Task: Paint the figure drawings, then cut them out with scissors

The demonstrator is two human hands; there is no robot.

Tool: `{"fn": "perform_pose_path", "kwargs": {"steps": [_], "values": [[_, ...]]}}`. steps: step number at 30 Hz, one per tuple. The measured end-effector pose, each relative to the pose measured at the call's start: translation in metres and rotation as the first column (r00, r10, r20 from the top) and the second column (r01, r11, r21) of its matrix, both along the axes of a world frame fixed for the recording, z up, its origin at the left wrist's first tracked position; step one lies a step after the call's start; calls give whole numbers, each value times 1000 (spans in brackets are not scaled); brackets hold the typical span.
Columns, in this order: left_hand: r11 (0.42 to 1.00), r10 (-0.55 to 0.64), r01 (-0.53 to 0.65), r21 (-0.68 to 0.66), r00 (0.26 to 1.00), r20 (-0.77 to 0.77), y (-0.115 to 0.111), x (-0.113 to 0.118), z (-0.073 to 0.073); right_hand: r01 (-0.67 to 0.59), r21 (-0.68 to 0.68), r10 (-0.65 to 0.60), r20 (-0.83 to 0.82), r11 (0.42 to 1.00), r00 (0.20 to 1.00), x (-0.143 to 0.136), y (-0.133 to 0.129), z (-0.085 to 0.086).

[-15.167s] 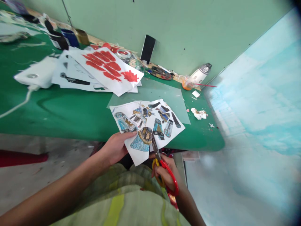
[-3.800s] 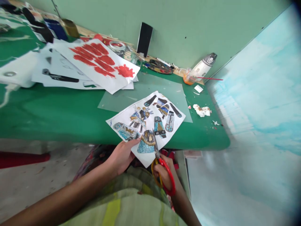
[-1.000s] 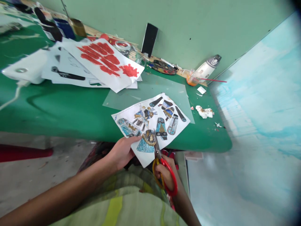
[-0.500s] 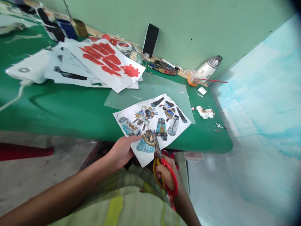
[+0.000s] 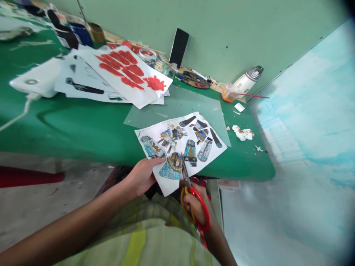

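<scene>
A white sheet of paper (image 5: pixel 149 134) with several painted figures in blue, brown and black is pinched at its near left edge by my left hand (image 5: pixel 144 175). The thumb lies on top and the other fingers are hidden underneath. My right hand (image 5: pixel 198 203) grips a pair of scissors (image 5: pixel 186 173) with one red and one yellow handle loop. The blades are at the sheet, pointing away from me, along the right side of a bell-shaped blue and brown figure (image 5: pixel 173 167). A cut runs up from the near edge beside that figure.
A translucent mat (image 5: pixel 146 112) lies under the sheet's far part on the green table (image 5: pixel 91 129). Behind are papers with red paint (image 5: pixel 133 70), paint jars (image 5: pixel 80 34), a white device (image 5: pixel 39 79), a phone (image 5: pixel 179 48), a palette (image 5: pixel 194 79) and a white bottle (image 5: pixel 248 79).
The near flap of the paper has swung slightly left, widening the gap at the cut. My left hand has shifted a little left with it; the scissors stay almost in place.
</scene>
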State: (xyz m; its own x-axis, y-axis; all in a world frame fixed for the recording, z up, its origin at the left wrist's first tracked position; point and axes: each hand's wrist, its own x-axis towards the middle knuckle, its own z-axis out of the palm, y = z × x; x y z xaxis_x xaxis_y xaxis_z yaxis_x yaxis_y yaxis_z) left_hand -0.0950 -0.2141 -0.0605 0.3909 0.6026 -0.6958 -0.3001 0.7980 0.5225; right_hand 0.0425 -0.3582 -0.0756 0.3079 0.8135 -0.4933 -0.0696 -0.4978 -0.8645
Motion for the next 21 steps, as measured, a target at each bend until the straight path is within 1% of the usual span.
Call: {"fn": "perform_pose_path", "kwargs": {"steps": [4,9,15,21], "values": [[1000,10,-10,-7,1000,-8,0,1,3,-13,16,13,-3,1000,1000,1,1,2],[1000,1,-1,7,1000,-12,0,1,2,-40,50,40,16,998,999,2,1,2],[1000,13,-13,-1,1000,-23,2,2,4,-40,63,41,-4,997,999,4,1,2],[999,-40,40,20,999,-26,5,-1,3,-70,84,74,-38,994,997,9,-1,-6]]}}
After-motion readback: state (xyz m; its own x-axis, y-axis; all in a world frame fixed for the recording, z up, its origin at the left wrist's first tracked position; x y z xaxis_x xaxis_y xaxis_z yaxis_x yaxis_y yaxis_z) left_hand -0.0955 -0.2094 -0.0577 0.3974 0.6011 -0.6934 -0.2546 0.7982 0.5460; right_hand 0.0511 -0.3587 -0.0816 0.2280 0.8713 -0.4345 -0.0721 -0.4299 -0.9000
